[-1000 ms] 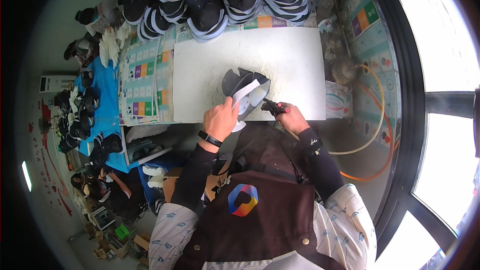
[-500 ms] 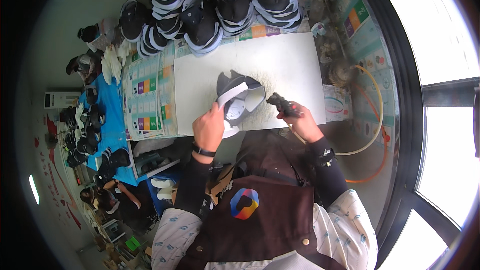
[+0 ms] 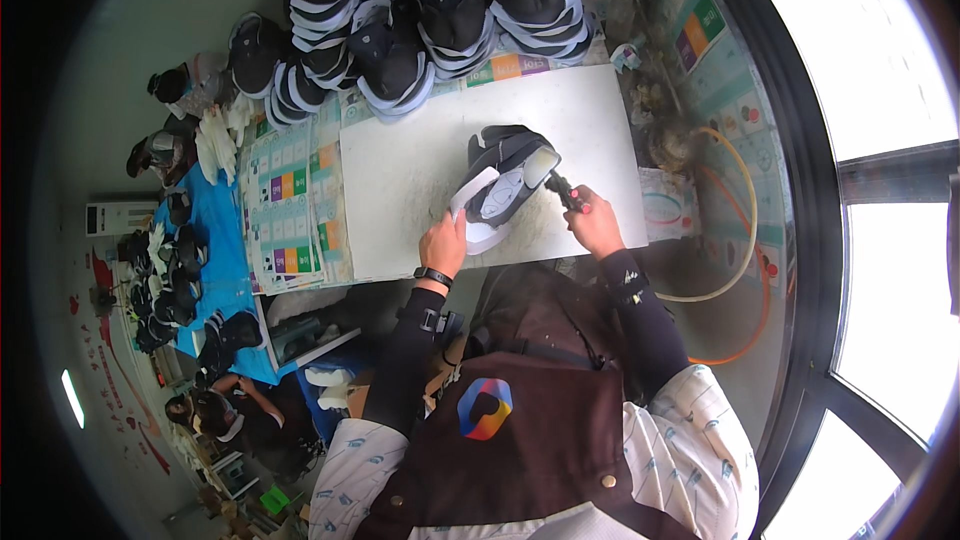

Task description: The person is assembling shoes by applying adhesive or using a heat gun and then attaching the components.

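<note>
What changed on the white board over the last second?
The left hand and the right hand now sit wider apart, and the dark fabric cap with grey-white lining is turned so its inside faces up more openly. The right hand keeps its small dark tool at the cap's edge. The left hand still grips the cap; the white work board and the stacked dark caps are unchanged.

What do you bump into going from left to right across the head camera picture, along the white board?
Blue cloth → colourful printed sheets → left hand → grey shoe upper → right hand → yellow hose
</note>
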The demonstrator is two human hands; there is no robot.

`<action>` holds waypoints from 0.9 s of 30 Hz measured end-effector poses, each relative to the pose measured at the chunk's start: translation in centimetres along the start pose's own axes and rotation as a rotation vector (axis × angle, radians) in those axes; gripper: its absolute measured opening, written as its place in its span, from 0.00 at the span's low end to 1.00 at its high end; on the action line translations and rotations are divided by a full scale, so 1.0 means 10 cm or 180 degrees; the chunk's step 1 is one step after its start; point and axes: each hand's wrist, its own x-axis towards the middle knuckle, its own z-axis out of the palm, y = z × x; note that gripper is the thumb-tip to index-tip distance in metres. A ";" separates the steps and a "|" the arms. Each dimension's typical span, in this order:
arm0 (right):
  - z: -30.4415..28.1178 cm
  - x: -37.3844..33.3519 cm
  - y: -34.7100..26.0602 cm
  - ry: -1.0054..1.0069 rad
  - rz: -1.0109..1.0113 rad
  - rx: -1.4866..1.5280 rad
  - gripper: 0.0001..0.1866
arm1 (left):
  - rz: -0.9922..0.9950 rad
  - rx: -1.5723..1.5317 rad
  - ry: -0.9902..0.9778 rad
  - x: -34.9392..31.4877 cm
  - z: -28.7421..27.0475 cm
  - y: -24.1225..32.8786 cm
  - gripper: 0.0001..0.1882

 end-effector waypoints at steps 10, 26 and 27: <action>0.13 0.12 0.02 -0.0517 -0.0019 -0.0106 0.20 | -0.0100 -0.0040 -0.0120 0.01 -0.07 0.02 0.26; 0.04 -0.03 -0.02 -0.1380 -0.0006 0.0768 0.12 | -0.0191 -0.0088 -0.0149 0.03 -0.09 0.10 0.25; 0.04 -0.04 0.01 -0.1450 0.0027 0.0759 0.12 | -0.0189 -0.0115 -0.0146 0.04 -0.10 0.11 0.25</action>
